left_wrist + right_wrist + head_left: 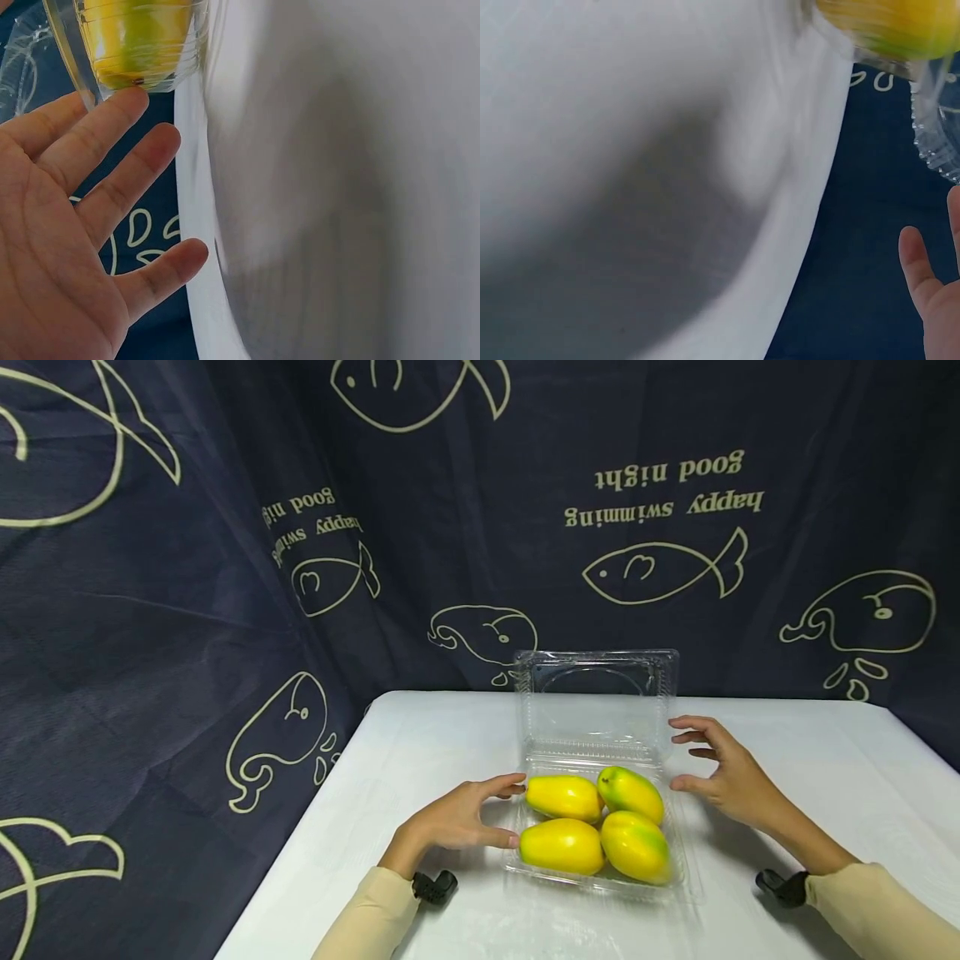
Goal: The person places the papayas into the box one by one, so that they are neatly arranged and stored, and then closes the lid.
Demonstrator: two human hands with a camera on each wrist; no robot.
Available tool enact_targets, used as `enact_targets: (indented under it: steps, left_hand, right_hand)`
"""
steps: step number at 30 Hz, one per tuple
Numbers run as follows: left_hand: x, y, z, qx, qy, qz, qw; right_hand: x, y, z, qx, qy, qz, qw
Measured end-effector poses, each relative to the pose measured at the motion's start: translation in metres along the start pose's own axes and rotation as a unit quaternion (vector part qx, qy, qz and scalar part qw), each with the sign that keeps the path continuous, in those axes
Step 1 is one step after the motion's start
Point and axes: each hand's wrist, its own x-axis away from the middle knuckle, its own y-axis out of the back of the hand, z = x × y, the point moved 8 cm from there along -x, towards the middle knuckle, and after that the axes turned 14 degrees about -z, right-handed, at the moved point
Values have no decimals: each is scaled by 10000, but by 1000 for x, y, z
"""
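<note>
A clear plastic clamshell box (517,867) lies on the table with its lid (596,710) standing raised at the back. Inside the base sit several yellow mango-like fruits (561,847) with green patches, in two rows. My left hand (461,817) is at the box's left side, fingers spread. In the left wrist view its fingertips (135,101) meet or nearly meet the clear wall beside a fruit (139,41); contact is hard to tell. To the right of the box, my right hand (723,772) hovers with fingers loosely spread, holding nothing, near the lid's edge.
A white cloth covers the table (435,735). Behind and to the left hangs a dark blue curtain (450,527) printed with fish and whales. Black bands (435,887) circle both wrists below beige sleeves (371,914).
</note>
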Motion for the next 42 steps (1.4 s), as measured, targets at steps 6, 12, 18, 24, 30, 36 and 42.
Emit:
enact_targets:
  steps: [6, 12, 18, 24, 30, 36, 42]
  left_hand:
    - [0, 0, -2, 10, -9, 6, 10000]
    - [0, 0, -2, 54, -28, 3, 10000]
    - [1, 1, -2, 47, -36, 10, 10000]
    - [2, 1, -2, 42, -57, 29, 10000]
    - [2, 2, -5, 21, -151, -11, 9999]
    - [3, 4, -3, 72, -111, -25, 9999]
    - [1, 4, -2, 31, -89, -52, 9999]
  right_hand:
    - [-3, 6, 9, -268, 17, -105, 9996]
    - [-4, 11, 17, -545, -139, -129, 9983]
    - [-4, 12, 22, -707, -328, -223, 9967]
    - [-3, 15, 27, -700, -357, -299, 9965]
    - [-5, 20, 33, -846, -306, -327, 9954]
    - [-9, 24, 45, -1203, -192, -351, 9919]
    - [-9, 33, 56, -1422, -82, -428, 9889]
